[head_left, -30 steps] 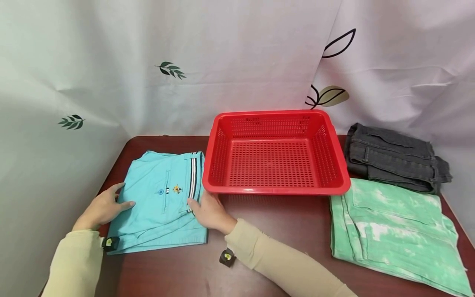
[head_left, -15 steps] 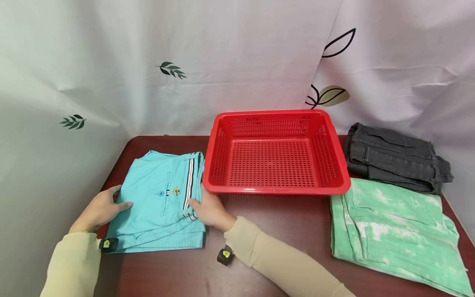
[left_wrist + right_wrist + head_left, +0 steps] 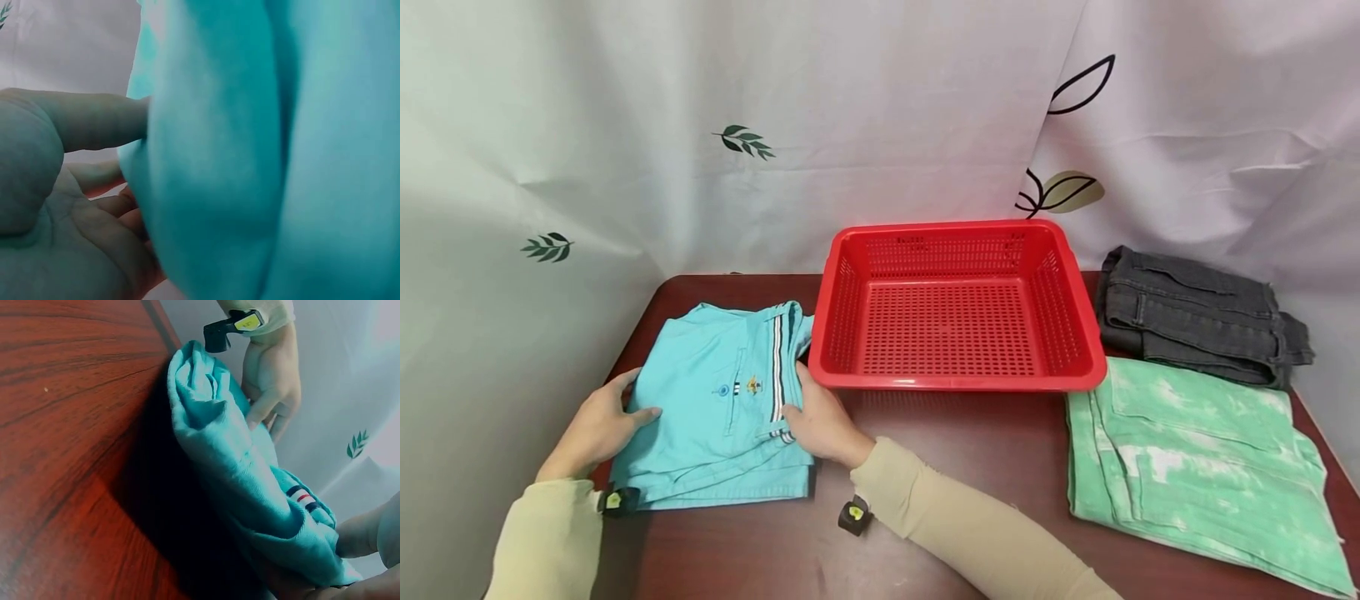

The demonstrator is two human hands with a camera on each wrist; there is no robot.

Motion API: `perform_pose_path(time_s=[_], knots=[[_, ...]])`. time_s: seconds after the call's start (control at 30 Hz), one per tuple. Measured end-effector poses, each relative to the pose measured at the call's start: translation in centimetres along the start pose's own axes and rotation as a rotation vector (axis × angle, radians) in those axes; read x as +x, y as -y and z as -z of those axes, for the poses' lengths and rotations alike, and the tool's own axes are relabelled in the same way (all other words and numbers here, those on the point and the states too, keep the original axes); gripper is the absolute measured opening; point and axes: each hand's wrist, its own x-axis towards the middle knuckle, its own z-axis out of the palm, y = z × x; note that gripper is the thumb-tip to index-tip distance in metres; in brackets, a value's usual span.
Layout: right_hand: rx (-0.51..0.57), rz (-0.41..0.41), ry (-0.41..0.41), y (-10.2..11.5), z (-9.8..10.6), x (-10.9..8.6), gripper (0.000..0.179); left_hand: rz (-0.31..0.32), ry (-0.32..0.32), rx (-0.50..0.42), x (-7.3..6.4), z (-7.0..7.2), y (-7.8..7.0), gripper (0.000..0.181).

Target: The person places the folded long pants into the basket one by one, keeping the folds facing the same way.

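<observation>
Folded light-blue pants [image 3: 700,417] lie at the left of the table, with a buttoned pocket, a small embroidered emblem and a striped waistband on top. My left hand [image 3: 597,427] holds their left edge, thumb on the upper face and fingers at the underside, as the left wrist view shows. At the waistband side, my right hand [image 3: 826,421] grips the cloth near the stripe, its thumb above and fingers tucked beneath. A dark shadow lies under the pants' folded edge [image 3: 206,440] in the right wrist view.
A red perforated basket [image 3: 958,383] stands right beside the pants at the back of the brown table [image 3: 925,500]. Folded dark grey jeans [image 3: 1202,312] and folded green-and-white tie-dye pants [image 3: 1210,475] lie on the right. A white curtain [image 3: 880,117] hangs behind.
The blue pants have shifted a little to the left, and their waistband side has bunched up and risen slightly. Both hands moved slightly left with them.
</observation>
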Motion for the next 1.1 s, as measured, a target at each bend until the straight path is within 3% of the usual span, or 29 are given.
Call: perform_pose_path(time_s=[0.23, 0.6, 0.87, 1.1], knots=[[0.013, 0.026, -0.005, 0.2, -0.1, -0.1, 0.066, -0.013, -0.068, -0.019, -0.7, -0.1, -0.1, 0.079], [0.049, 0.206, -0.008, 0.9, -0.2, -0.9, 0.065, -0.014, -0.133, -0.050, -1.8, 0.3, 0.3, 0.077], [0.053, 0.267, -0.018, 2.0, 0.4, -1.4, 0.066, -0.041, -0.163, -0.081, -2.3, 0.9, -0.2, 0.077], [0.046, 0.334, -0.029, 2.6, 1.1, -1.5, 0.066, -0.027, -0.205, -0.101, -2.5, 1.2, -0.8, 0.077]])
